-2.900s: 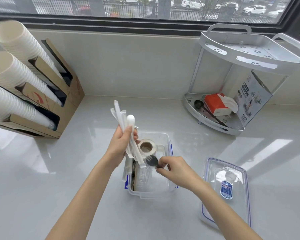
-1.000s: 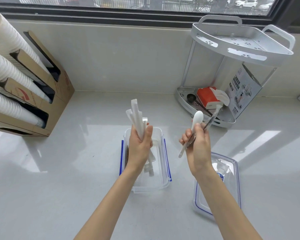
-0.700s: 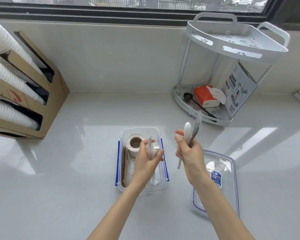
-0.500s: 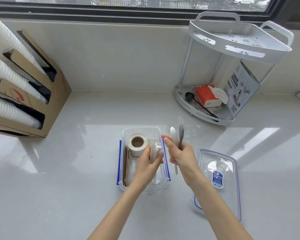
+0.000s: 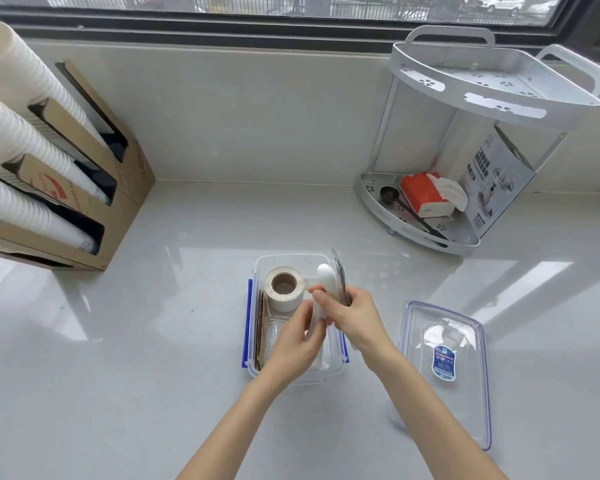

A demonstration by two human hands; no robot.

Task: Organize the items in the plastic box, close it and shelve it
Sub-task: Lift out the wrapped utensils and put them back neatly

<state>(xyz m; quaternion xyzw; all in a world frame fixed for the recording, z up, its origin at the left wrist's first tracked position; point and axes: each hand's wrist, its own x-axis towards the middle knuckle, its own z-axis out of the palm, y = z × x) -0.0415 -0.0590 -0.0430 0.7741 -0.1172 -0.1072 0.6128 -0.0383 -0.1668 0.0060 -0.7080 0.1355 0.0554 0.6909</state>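
Observation:
A clear plastic box (image 5: 284, 259) with blue side clips stands on the counter in front of me. Inside it are a tape roll (image 5: 284, 287), brown cardboard pieces (image 5: 259, 332) along the left wall and a clear cup (image 5: 274, 332). My right hand (image 5: 355, 318) is over the box's right side, closed on a white spoon (image 5: 325, 278) and a dark utensil (image 5: 340, 277) that point up and away. My left hand (image 5: 297, 344) is inside the box, fingers around white wrapped sticks (image 5: 315, 329). The clear lid (image 5: 445, 362) with a blue label lies flat to the right.
A two-tier white corner shelf (image 5: 492, 98) stands at the back right; its lower tier holds a red tissue pack (image 5: 421, 195), a black scoop (image 5: 388, 194) and a printed carton (image 5: 499, 181). A cardboard dispenser (image 5: 94, 188) with stacked white cups (image 5: 21, 147) stands at the left.
My left hand has lowered the white sticks from above the box down into it. My right hand has brought the spoon and dark utensil leftward and down over the box.

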